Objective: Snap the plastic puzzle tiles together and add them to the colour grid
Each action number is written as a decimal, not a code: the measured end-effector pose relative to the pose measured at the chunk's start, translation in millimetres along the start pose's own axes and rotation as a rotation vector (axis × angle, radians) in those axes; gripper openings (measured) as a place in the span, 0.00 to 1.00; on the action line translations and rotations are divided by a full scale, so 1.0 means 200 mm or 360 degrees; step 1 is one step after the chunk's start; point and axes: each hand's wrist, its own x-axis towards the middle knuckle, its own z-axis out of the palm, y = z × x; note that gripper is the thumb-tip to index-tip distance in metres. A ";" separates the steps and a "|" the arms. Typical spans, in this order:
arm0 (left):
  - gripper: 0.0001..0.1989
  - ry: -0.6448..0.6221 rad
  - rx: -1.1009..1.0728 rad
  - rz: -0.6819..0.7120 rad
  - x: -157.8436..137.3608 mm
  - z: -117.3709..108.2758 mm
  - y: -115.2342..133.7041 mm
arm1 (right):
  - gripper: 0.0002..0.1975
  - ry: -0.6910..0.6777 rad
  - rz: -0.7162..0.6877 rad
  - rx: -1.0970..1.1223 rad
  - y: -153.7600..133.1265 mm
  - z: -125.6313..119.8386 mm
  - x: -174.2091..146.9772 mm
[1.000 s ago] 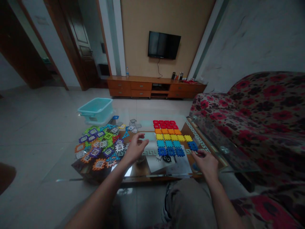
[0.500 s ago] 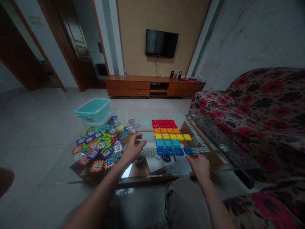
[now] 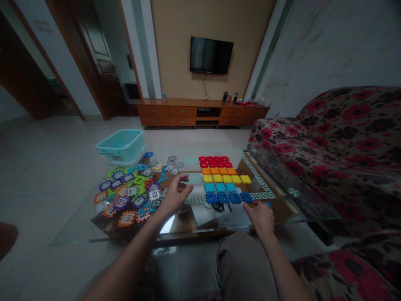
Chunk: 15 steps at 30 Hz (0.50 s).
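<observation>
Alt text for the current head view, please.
A right hand touches a dark blue tile at the right end of the nearest colored row on a glass table. The empty left hand hovers between that row and a mixed tile pile.

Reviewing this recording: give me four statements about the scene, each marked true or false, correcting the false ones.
1. The right hand is at the dark blue, notched plastic tile ending the nearest row. True.
2. The left hand grips a tile. False: its fingers are apart, with nothing visible between them.
3. The yellow notched-tile row reaches farther right than the orange notched-tile row. True.
4. The teal plastic bin stands right of these rows. False: it stands left.
</observation>
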 end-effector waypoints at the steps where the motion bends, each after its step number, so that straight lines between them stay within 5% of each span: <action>1: 0.17 -0.0002 -0.0001 0.0004 0.00 0.00 0.00 | 0.21 0.0004 -0.0002 -0.0004 0.00 0.00 0.00; 15: 0.19 -0.0059 0.0023 0.0035 0.00 0.00 0.00 | 0.22 0.0035 -0.0043 0.0014 0.02 0.03 0.00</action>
